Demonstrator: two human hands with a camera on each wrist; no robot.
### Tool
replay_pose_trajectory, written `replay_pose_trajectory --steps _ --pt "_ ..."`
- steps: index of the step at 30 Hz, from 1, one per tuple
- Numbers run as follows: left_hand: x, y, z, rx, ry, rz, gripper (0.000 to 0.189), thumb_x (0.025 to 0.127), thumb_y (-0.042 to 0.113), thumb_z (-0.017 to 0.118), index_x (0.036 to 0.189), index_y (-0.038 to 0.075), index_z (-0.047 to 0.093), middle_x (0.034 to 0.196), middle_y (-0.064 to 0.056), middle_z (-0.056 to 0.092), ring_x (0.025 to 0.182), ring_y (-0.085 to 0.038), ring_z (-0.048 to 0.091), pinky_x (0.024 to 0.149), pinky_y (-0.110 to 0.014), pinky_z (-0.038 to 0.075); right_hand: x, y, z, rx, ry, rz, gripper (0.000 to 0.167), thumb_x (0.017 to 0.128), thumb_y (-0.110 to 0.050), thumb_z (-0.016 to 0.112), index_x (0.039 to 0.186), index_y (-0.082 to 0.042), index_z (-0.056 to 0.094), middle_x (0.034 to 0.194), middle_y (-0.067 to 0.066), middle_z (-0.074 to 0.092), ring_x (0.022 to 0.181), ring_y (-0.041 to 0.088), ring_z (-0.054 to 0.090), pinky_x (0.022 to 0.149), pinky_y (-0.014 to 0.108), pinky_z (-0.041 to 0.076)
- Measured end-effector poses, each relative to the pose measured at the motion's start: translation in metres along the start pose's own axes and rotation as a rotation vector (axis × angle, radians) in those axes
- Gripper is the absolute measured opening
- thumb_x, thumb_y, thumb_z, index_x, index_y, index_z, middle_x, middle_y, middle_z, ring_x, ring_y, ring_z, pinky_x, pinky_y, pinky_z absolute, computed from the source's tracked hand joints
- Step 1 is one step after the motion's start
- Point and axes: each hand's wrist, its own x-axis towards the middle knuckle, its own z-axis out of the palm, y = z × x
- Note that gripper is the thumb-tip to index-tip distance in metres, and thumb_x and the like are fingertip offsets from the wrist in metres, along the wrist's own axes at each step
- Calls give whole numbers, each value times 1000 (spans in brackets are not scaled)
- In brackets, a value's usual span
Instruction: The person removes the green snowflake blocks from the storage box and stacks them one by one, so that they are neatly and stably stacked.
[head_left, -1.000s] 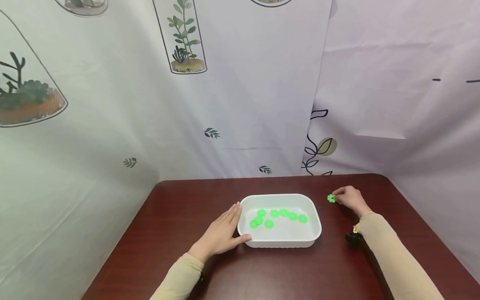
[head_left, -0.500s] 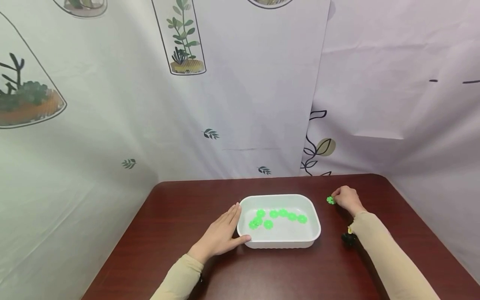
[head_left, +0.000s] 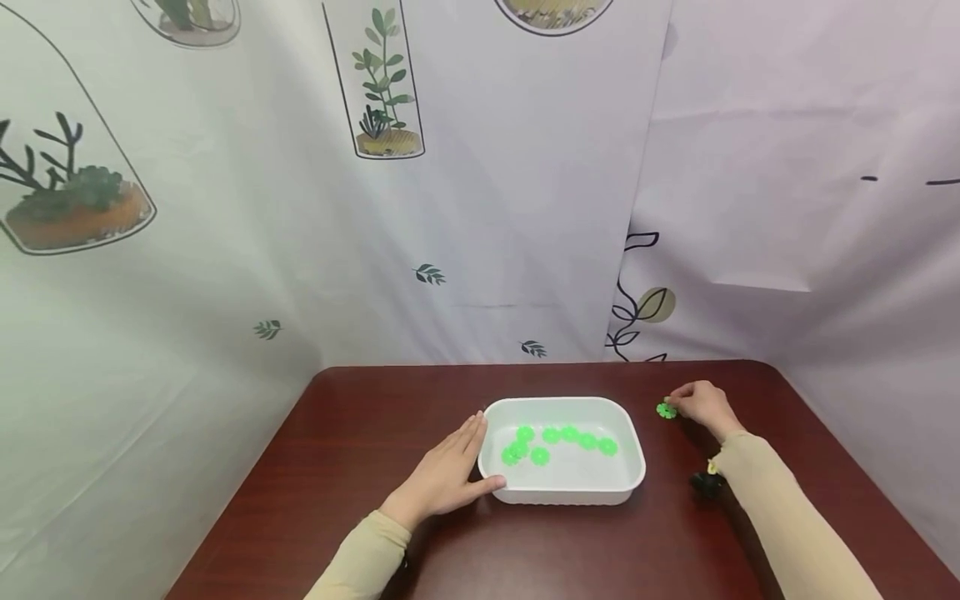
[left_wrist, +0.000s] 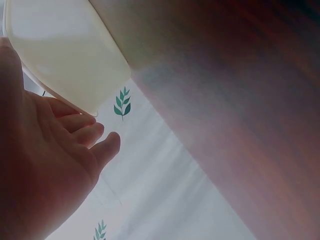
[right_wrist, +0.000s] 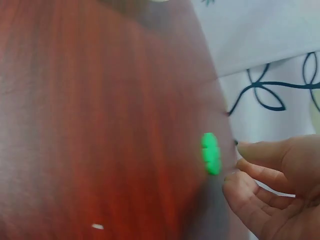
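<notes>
In the head view, my left hand [head_left: 442, 473] lies along the left side of a white plastic tub [head_left: 562, 496], fingers straight and thumb at its front rim. Several bright green flower-shaped discs [head_left: 540, 456] lie inside the tub, a few overlapping at its left. To the right of the tub, my right hand [head_left: 702, 406] reaches down with bent fingers at one more green disc [head_left: 666, 411]. The right wrist view shows this disc [right_wrist: 211, 153] just beyond the fingertips [right_wrist: 235, 182], with a narrow gap between; nothing sits between thumb and index finger.
A dark red-brown table [head_left: 375, 408] bears everything. By the right forearm is a small black object [head_left: 707, 485] with a yellow bit. A white cloth backdrop [head_left: 480, 208] printed with plants hangs behind the table's far edge.
The disc by my right hand has come down slightly and now looks flatter, where it was tilted toward the view before. My left hand stays at the tub. The head view has shifted slightly.
</notes>
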Motion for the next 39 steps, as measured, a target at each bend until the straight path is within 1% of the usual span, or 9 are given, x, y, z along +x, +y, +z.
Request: replay_pose_trajectory --steps 2,6,10,14,20,24,32,36,39 --pt "0 0 1 2 2 4 101 95 73 43 155 -6 28 161 -23 27 150 -31 28 116 -43 32 -1 -3 -4 18 6 4 36 96 -20 67 109 13 68 94 21 71 83 28 66 75 43 54" --pt "0 -1 2 12 3 2 102 95 74 42 156 -6 28 162 -22 27 150 -30 27 116 -42 32 -2 -18 -20 33 7 0 43 97 -23 66 119 14 63 103 26 71 90 34 68 82 51 54" --pt "1 0 1 19 2 -3 102 95 74 42 156 -5 27 162 -22 27 151 -27 25 117 -41 31 1 -37 -34 27 15 -56 43 97 -22 67 123 13 63 107 26 70 92 36 68 81 49 54" --pt "1 1 0 14 0 -6 102 95 74 43 156 -6 27 162 -22 27 151 -27 25 117 -41 31 2 -58 -40 23 -6 -108 42 97 -20 68 124 12 63 115 29 67 98 42 67 83 50 55" --pt "0 1 -1 -6 -12 -13 102 94 74 44 156 -5 26 163 -21 25 151 -27 24 117 -41 30 1 -86 -34 -4 -67 -165 43 97 -22 68 126 9 64 118 28 67 101 41 67 85 51 55" --pt "0 1 -1 -18 -8 -12 102 94 74 45 156 -5 27 163 -21 25 151 -28 25 117 -41 31 0 -103 -26 -18 -96 -209 44 96 -24 68 128 7 64 124 27 65 106 39 66 88 52 53" --pt "5 1 0 -25 -30 -19 102 94 74 45 157 -3 25 164 -19 24 152 -26 23 117 -42 31 -10 -129 -11 -48 -168 -309 41 95 -21 69 126 6 66 124 25 66 117 43 60 92 53 52" --pt "9 1 1 -24 -28 -18 101 94 74 45 157 -3 26 164 -20 24 152 -26 23 117 -42 31 -15 -136 -2 -63 -205 -338 38 94 -19 71 123 6 68 121 25 67 113 41 63 90 51 53" --pt "12 2 0 -23 -35 -16 102 94 74 44 157 -4 25 164 -20 23 152 -27 23 117 -42 30 -18 -140 4 -60 -255 -318 36 93 -17 72 121 6 69 120 24 68 109 37 66 87 48 55"
